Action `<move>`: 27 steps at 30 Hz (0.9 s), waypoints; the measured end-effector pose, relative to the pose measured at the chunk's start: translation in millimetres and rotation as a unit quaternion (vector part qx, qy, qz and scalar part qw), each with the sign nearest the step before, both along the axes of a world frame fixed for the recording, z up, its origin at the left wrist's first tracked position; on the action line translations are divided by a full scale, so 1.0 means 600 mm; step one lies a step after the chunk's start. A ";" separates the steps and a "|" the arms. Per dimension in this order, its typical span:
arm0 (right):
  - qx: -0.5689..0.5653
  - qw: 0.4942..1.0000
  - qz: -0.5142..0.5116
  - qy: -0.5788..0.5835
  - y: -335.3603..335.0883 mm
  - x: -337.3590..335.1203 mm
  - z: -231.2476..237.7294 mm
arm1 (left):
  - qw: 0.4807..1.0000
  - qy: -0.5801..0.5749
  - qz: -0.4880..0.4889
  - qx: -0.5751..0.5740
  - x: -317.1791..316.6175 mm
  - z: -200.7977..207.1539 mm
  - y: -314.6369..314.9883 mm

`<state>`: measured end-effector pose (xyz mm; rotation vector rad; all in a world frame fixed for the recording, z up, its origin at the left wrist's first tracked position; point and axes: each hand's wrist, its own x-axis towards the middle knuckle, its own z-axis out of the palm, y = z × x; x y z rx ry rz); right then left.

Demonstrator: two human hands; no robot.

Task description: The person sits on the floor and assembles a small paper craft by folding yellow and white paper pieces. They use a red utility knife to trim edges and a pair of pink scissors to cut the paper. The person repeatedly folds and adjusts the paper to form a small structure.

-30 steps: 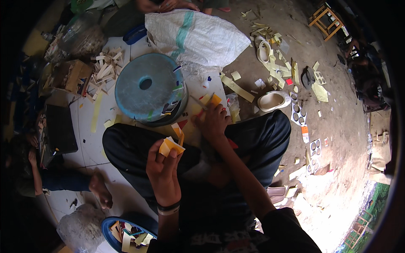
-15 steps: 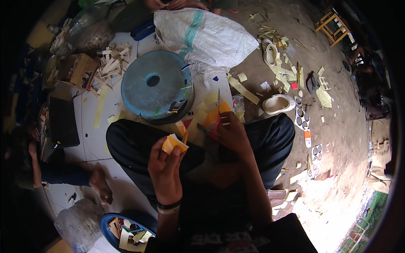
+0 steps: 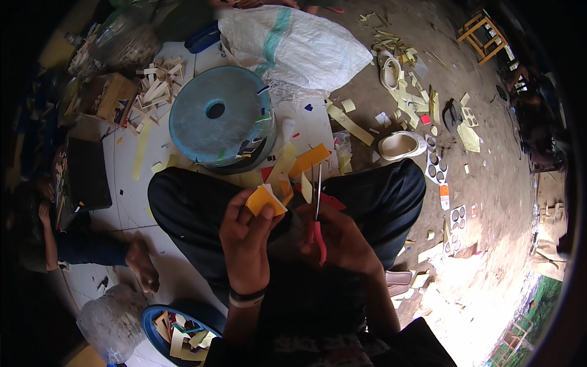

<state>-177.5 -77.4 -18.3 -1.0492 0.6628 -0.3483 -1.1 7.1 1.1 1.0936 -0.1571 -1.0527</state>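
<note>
Left hand (image 3: 247, 244) has the folded orange piece (image 3: 266, 200) pinched between thumb and fingers, with the paper sitting up at the fingertips. Going by the head view: the right hand (image 3: 348, 244) is closed round red-handled scissors (image 3: 317, 235), and those sit just to the right of the piece — near it, but apart from it. Can't tell if the blades are slightly parted or together.

What matters is the angle, I reckon. Scissors run long-ways away from the body, tips toward the far side, while the piece lies roughly crosswise, dipping a little toward the right hand. So the blades stand about square to it, off its right end. Both are up over the dark trousers (image 3: 195, 214).

Past the blade tips there's a loose orange strip (image 3: 310, 160), close to the right edge of the white tiled floor (image 3: 128, 211) — right hand is the nearer one to that. Round blue drum (image 3: 195, 122) stands farther off to the left, with small scraps along its right rim.
</note>
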 end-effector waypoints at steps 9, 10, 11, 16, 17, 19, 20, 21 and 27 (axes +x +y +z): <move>-0.166 0.985 0.045 -0.025 0.009 0.004 0.000 | 1.000 -0.025 -0.003 0.004 -0.008 0.012 -0.002; -0.209 0.976 0.061 -0.028 0.006 0.004 0.002 | 1.000 -0.030 -0.006 0.007 -0.011 0.014 -0.003; -0.208 0.976 0.062 -0.023 0.006 0.004 0.004 | 0.999 -0.032 -0.005 0.020 -0.013 0.015 -0.004; -0.174 0.983 0.051 -0.036 0.011 0.008 0.006 | 1.000 -0.026 -0.003 0.003 -0.025 0.021 -0.006; -0.163 0.984 0.047 -0.047 0.013 0.008 0.005 | 1.000 -0.024 -0.001 0.002 -0.026 0.021 -0.006; -0.140 0.987 0.035 -0.076 0.017 0.009 0.004 | 1.000 -0.025 0.000 0.000 -0.027 0.020 -0.007; -0.136 0.987 0.044 -0.066 0.018 0.008 0.004 | 1.000 -0.020 0.005 0.004 -0.027 0.020 -0.008; -0.132 0.988 0.050 -0.064 0.017 0.007 0.004 | 1.000 -0.025 0.000 -0.001 -0.027 0.020 -0.008; -0.107 0.990 0.069 -0.064 0.015 0.001 0.006 | 0.999 -0.033 -0.009 0.006 -0.026 0.024 -0.007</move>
